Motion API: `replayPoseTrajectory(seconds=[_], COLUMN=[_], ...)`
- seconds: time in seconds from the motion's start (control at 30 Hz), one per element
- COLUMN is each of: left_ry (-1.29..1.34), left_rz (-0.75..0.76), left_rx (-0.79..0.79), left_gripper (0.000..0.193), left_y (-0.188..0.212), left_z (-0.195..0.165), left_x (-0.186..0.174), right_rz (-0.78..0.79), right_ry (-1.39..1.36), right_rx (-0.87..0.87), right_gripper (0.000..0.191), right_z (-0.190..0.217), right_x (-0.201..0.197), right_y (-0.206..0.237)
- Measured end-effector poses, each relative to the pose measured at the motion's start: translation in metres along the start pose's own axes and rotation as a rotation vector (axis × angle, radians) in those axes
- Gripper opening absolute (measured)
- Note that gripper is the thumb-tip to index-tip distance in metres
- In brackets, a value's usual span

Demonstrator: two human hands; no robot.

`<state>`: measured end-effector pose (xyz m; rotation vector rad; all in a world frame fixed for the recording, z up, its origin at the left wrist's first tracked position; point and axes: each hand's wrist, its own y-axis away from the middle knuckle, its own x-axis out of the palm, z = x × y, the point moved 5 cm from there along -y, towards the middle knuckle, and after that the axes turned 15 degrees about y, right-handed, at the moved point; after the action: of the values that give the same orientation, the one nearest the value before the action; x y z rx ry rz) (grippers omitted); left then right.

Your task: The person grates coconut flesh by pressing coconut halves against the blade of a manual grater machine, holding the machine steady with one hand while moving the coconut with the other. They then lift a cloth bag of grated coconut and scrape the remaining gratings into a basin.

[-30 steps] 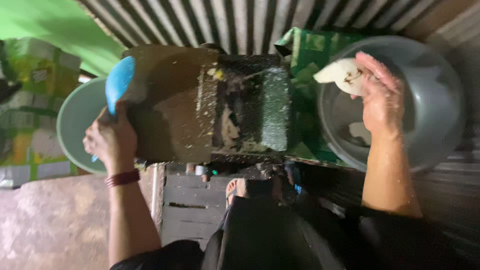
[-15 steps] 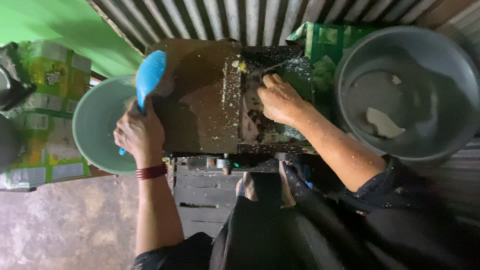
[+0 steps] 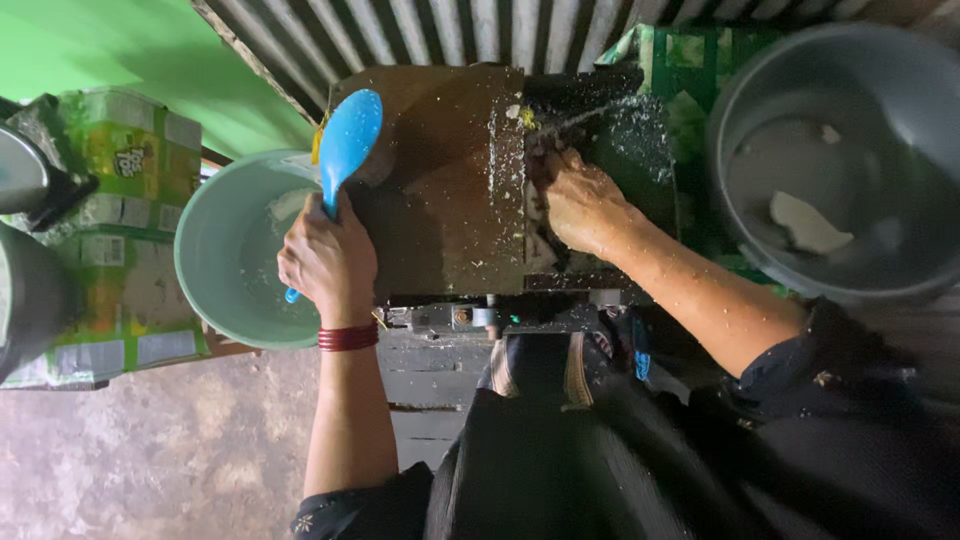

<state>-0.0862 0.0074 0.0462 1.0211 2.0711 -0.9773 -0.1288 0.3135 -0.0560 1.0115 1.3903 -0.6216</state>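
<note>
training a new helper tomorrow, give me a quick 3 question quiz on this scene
1. True or false: the left hand grips a blue scoop.
2. Where does the right hand press? A) in the grey tub B) on the grater top C) on the green basin
3. What white thing lies in the grey tub?

Key:
1. True
2. B
3. A white piece, apart from both hands

Two basins (image 3: 215, 290) (image 3: 900, 90), one blue spoon (image 3: 345, 145), one machine (image 3: 440, 200).
</note>
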Motion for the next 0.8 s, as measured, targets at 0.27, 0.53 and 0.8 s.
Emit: replayPoseTrajectory(seconds=[0.27,0.53,0.8], left_ry=[0.064,0.009,-0.002], left_rz=[-0.037,-0.021,0.02], left_rx=[0.052,0.066,0.033], left_gripper=[0.025,0.027,0.028], left_y=[0.004,0.006,0.003], left_z=[-0.005,-0.002,-0.004], left_x=[-0.005,-0.002,-0.002], right_rz=[0.062,0.011,0.003], right_ry=[-0.084,0.0,-0.013], right_rx=[0.165,0.011,-0.05], right_gripper=[0.013,0.012,0.019], right_z=[-0.03,-0.003,0.001], right_x=[-0.007,-0.023,-0.015], right_y=[0.019,0.03,0.02])
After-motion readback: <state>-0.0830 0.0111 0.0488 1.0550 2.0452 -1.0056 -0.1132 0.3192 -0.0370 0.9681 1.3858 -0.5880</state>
